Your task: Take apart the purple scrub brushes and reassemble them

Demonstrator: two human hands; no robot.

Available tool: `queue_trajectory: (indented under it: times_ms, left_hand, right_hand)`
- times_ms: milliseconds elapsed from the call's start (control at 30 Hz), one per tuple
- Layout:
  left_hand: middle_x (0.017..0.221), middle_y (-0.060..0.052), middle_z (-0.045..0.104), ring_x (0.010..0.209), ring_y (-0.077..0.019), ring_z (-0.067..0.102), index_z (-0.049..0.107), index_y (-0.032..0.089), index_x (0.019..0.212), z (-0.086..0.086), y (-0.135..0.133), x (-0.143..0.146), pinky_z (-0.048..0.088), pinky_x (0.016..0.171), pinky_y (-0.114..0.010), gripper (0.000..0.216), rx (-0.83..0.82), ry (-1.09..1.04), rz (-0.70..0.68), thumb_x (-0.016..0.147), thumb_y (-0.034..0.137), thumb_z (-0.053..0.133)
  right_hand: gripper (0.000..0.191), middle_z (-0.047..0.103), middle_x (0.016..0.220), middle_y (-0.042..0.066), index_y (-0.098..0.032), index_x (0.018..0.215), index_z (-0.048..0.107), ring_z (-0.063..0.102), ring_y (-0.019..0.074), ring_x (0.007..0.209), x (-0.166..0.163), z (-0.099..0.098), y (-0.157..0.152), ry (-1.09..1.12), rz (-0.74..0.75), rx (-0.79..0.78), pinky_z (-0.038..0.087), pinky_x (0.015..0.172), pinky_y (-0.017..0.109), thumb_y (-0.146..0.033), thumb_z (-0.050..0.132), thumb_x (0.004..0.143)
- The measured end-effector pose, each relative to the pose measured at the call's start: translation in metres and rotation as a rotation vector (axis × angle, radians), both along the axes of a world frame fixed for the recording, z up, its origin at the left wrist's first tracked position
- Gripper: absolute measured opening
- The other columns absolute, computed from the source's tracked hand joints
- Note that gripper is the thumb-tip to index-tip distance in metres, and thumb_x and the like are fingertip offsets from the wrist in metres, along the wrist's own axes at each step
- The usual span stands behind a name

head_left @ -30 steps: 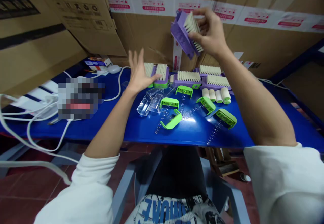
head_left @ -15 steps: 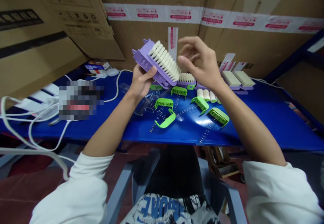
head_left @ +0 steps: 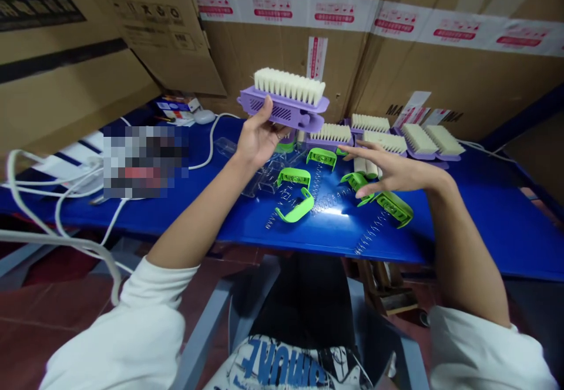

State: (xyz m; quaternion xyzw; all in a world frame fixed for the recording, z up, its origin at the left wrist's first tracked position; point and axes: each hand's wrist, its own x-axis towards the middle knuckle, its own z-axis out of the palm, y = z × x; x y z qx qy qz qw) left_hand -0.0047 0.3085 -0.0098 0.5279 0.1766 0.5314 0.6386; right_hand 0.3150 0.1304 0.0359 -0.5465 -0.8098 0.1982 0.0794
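My left hand [head_left: 258, 137] holds a purple brush [head_left: 284, 99] with white bristles up in the air, bristles pointing upward, above the back of the blue table [head_left: 484, 214]. My right hand [head_left: 392, 170] hovers open and flat over the green handle parts [head_left: 394, 207] and the white rollers [head_left: 368, 168], fingers stretched to the left. More green handles [head_left: 294, 177] and thin metal springs [head_left: 370, 234] lie in front of it. Clear plastic pieces [head_left: 264, 180] sit below my left hand.
Several finished purple brushes [head_left: 434, 140] line the back of the table against cardboard boxes [head_left: 440, 78]. White cables [head_left: 57, 225] hang off the left side beside a blurred item. A computer mouse [head_left: 205, 116] lies at the back left. My knees and a chair sit under the table edge.
The brush passed from my right hand to my left, which now holds it level with bristles up. My right hand let go and dropped low over the green parts.
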Motion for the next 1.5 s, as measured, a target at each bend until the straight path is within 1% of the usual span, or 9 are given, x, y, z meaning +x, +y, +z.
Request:
queue_trajectory:
  times_ms: [200, 367, 467, 600, 700, 933, 1100, 1300, 1500]
  left_hand:
    - [0.149, -0.009, 0.081, 0.167, -0.0404, 0.061, 0.076, 0.022, 0.126, 0.002, 0.002, 0.002, 0.066, 0.129, -0.056, 0.040, -0.013, -0.006, 0.043, 0.103, 0.054, 0.083]
    - [0.138, -0.006, 0.086, 0.163, -0.0377, 0.065, 0.080, 0.023, 0.120, 0.001, 0.004, 0.004, 0.065, 0.130, -0.053, 0.032, -0.051, -0.107, 0.025, 0.101, 0.047, 0.090]
    - [0.130, -0.005, 0.089, 0.161, -0.0381, 0.065, 0.082, 0.024, 0.115, 0.000, 0.006, 0.005, 0.064, 0.130, -0.052, 0.033, -0.087, -0.144, 0.008, 0.095, 0.045, 0.097]
    - [0.126, -0.005, 0.090, 0.162, -0.0399, 0.063, 0.083, 0.024, 0.113, -0.003, 0.006, 0.007, 0.063, 0.130, -0.053, 0.034, -0.079, -0.163, -0.011, 0.092, 0.046, 0.099]
    - [0.128, -0.006, 0.089, 0.157, -0.0398, 0.069, 0.083, 0.026, 0.111, -0.004, 0.005, 0.010, 0.069, 0.123, -0.051, 0.039, -0.077, -0.179, -0.010, 0.088, 0.051, 0.100]
    - [0.125, -0.007, 0.089, 0.134, -0.0331, 0.083, 0.083, 0.027, 0.110, -0.009, 0.006, 0.016, 0.077, 0.107, -0.041, 0.049, -0.054, -0.200, -0.005, 0.078, 0.055, 0.106]
    - [0.123, -0.007, 0.089, 0.129, -0.0329, 0.084, 0.081, 0.026, 0.115, -0.008, -0.006, 0.019, 0.077, 0.101, -0.041, 0.058, 0.002, -0.135, -0.025, 0.075, 0.056, 0.109]
    - [0.123, -0.010, 0.088, 0.128, -0.0375, 0.085, 0.075, 0.023, 0.118, -0.004, -0.026, 0.023, 0.076, 0.106, -0.049, 0.078, 0.051, -0.016, -0.091, 0.064, 0.062, 0.115]
    - [0.125, -0.011, 0.087, 0.126, -0.0367, 0.084, 0.071, 0.022, 0.121, -0.008, -0.034, 0.029, 0.076, 0.105, -0.048, 0.086, 0.056, 0.031, -0.161, 0.060, 0.061, 0.118]
  right_hand:
    - [0.130, 0.073, 0.170, 0.005, -0.045, 0.188, 0.042, 0.030, 0.0412, 0.186, 0.004, -0.009, 0.003, 0.030, 0.008, -0.056, 0.038, 0.147, 0.073, -0.050, 0.106, 0.075]
    - [0.101, 0.072, 0.168, 0.008, -0.040, 0.169, 0.067, 0.063, 0.0424, 0.163, 0.013, -0.006, 0.004, 0.284, 0.067, -0.042, 0.048, 0.141, 0.069, -0.056, 0.106, 0.078]
    - [0.086, 0.073, 0.167, 0.007, -0.039, 0.155, 0.076, 0.069, 0.0362, 0.155, 0.026, 0.004, -0.003, 0.592, 0.008, -0.082, 0.053, 0.139, 0.057, -0.042, 0.110, 0.076]
    - [0.082, 0.084, 0.142, 0.011, -0.036, 0.146, 0.080, 0.078, 0.0356, 0.137, 0.038, 0.005, -0.005, 0.982, -0.230, 0.130, 0.061, 0.122, 0.053, -0.047, 0.110, 0.071]
    - [0.085, 0.086, 0.135, 0.013, -0.035, 0.145, 0.078, 0.080, 0.0357, 0.128, 0.037, -0.005, 0.004, 1.100, -0.312, 0.283, 0.060, 0.118, 0.054, -0.057, 0.108, 0.068]
    - [0.089, 0.084, 0.138, 0.008, -0.040, 0.156, 0.066, 0.079, 0.0388, 0.136, 0.028, -0.031, 0.027, 0.860, -0.274, 0.450, 0.065, 0.119, 0.060, -0.077, 0.094, 0.080]
    - [0.098, 0.084, 0.135, 0.009, -0.037, 0.157, 0.065, 0.081, 0.0382, 0.131, 0.013, -0.038, 0.031, 0.774, -0.273, 0.541, 0.068, 0.114, 0.059, -0.087, 0.094, 0.078]
    - [0.107, 0.081, 0.143, 0.010, -0.037, 0.166, 0.059, 0.076, 0.0383, 0.141, -0.014, -0.036, 0.026, 0.691, -0.210, 0.558, 0.059, 0.130, 0.061, -0.090, 0.094, 0.079]
    - [0.116, 0.075, 0.154, 0.011, -0.037, 0.172, 0.054, 0.069, 0.0409, 0.151, -0.027, -0.041, 0.026, 0.678, -0.175, 0.511, 0.058, 0.132, 0.063, -0.092, 0.093, 0.077]
